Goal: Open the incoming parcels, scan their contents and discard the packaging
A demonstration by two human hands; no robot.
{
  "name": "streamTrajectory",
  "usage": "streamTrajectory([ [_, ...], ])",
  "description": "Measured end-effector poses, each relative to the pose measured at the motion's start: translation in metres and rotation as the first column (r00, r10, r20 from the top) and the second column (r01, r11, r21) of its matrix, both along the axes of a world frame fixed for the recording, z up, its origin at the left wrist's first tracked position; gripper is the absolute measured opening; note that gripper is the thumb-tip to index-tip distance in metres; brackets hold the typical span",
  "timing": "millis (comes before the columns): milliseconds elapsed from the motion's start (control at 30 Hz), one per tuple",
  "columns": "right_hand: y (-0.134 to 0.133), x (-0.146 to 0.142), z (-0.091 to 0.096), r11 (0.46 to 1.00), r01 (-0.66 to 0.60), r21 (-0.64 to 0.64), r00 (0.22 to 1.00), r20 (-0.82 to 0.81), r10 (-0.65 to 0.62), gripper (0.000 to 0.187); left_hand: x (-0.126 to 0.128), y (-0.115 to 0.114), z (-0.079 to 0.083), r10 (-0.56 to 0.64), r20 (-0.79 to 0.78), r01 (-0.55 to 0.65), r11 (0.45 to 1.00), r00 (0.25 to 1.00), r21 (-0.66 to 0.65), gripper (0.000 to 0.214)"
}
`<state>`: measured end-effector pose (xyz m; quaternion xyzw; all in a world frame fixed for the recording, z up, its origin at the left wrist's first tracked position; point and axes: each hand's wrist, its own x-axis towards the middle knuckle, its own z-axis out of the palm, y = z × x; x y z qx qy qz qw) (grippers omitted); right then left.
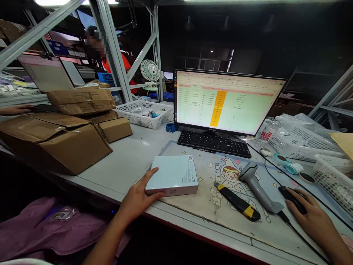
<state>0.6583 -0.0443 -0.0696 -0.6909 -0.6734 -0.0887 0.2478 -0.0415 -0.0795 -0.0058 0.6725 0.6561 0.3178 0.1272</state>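
From here I read the long surface (118, 156) first: cardboard cartons (55, 143) pile up at its left end, a monitor (223, 103) showing a spreadsheet stands at the back with a keyboard (213, 143) before it, and a printed mat (198, 209) covers the front. On the mat's left corner lies a flat pale blue box (172, 176), its long axis running roughly left to right across my view, its right end angled slightly away from me. My left grip (140, 193) is much the nearer: it sits at the box's left end, fingers spread and laid against it, apart rather than clamped. My right grip (307, 213) is well off to the right, beyond a barcode scanner (257, 186) and a yellow-and-black utility knife (237, 201), cupped over a mouse (292, 198); whether it is clamped I cannot tell.
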Motion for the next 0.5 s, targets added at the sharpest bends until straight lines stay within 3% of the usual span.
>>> streamTrajectory([
  [167, -0.009, -0.018, 0.005, 0.999, 0.01, 0.052, 0.999, -0.037, -0.008, 0.067, -0.001, -0.003, -0.005, 0.001, 0.053, -0.003, 0.999, 0.999, 0.042, 0.081],
  [267, -0.011, -0.036, 0.019, 0.991, 0.002, 0.135, 0.999, -0.053, 0.005, 0.067, -0.002, -0.003, -0.011, -0.01, 0.081, 0.0, 0.993, 0.997, 0.121, 0.079],
  [400, -0.022, -0.078, 0.074, 0.953, 0.044, 0.3, 0.988, -0.157, 0.004, 0.063, -0.011, -0.011, -0.023, -0.009, 0.097, -0.012, 0.977, 0.995, 0.214, 0.076],
  [500, -0.055, -0.128, 0.124, 0.931, 0.094, 0.352, 0.959, -0.284, 0.011, 0.062, -0.03, -0.013, -0.046, -0.036, 0.053, 0.022, 0.972, 0.998, 0.235, 0.078],
])
